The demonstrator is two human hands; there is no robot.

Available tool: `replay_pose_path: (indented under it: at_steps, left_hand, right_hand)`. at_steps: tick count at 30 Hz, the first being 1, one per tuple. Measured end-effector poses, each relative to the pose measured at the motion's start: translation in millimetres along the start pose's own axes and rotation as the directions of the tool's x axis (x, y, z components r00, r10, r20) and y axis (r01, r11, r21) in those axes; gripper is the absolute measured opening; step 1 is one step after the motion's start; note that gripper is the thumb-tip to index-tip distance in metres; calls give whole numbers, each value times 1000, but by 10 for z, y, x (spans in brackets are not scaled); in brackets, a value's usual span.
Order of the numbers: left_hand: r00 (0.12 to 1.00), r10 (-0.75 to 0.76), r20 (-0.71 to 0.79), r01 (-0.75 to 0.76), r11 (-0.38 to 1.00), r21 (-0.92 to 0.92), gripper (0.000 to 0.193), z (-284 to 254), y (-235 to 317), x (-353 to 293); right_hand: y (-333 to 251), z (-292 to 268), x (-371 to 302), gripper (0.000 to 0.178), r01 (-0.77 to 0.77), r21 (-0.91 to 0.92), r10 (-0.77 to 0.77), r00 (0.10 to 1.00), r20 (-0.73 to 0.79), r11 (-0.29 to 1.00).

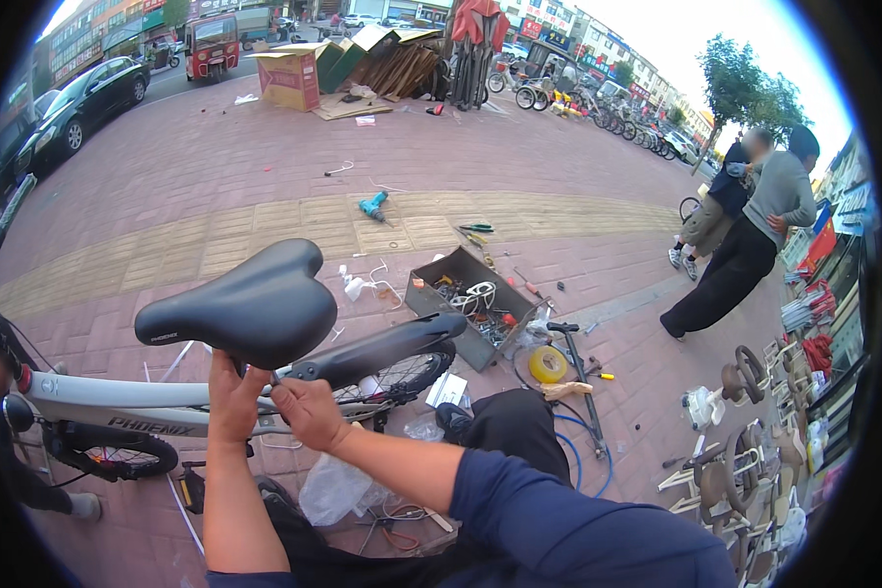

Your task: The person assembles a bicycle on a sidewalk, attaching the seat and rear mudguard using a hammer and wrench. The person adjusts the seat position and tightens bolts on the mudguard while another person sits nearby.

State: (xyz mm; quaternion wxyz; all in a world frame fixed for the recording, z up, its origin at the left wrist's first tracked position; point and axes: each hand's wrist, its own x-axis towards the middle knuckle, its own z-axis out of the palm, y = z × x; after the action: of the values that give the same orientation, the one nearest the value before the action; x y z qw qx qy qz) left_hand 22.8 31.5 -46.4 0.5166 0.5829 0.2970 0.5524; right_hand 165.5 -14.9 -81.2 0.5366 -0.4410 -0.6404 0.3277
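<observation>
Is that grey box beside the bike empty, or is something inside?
Not empty: a white looped piece and jumbled small parts show inside the open-topped box.

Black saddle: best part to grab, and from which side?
Probably the saddle by its narrow nose, coming from the person's left, palm over the top, fingers curling under. It tapers there and juts out left past the hands, while the rear spreads into two broad lobes. The left hand and right hand already crowd the space underneath.

Black car (92,98) — red three-wheeler (213,49), probably
</observation>
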Motion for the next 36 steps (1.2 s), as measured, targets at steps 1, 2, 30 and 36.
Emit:
replay_pose_path:
  at_steps: [1,2,30,36]
  left_hand:
    - [998,68,-9,-68,998,9,55,50,38,12]
    - [998,63,7,-63,998,17,56,52,51,21]
    - [994,81,75,-80,997,-15,72,65,46,26]
    - [994,91,62,-97,991,92,58,-39,130,-21]
  right_hand:
    - [-76,-168,46,56,-1,-133,9,998,56,991]
    - [-175,-345,106,57,5,-266,24,994,109,964]
    - [170,-65,-40,26,240,-282,-237,971,45,929]
    - [-620,-692,302,44,233,-555,-40,940,338,799]
